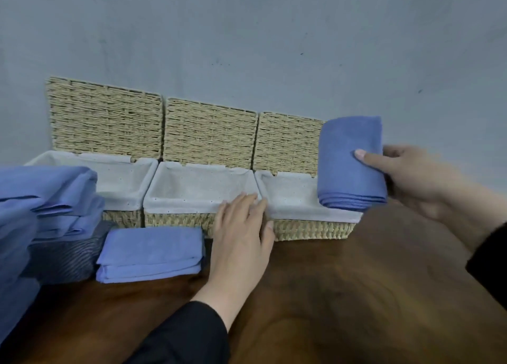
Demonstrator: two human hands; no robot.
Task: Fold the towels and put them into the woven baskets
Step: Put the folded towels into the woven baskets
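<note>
Three woven baskets with white liners stand in a row against the wall, lids up: the left basket (123,218), the middle basket (175,219) and the right basket (312,229). My right hand (417,180) grips a folded blue towel (349,163), held upright over the right end of the right basket. My left hand (241,232) rests with straight fingers on the front rims where the middle and right baskets meet. A second folded blue towel (151,254) lies on the table in front of the baskets.
A pile of loose blue towels (46,199) sits at the left over a dark striped cloth (68,259). The dark wooden table (356,295) extends toward me. A grey wall (247,34) stands right behind the raised basket lids (208,133).
</note>
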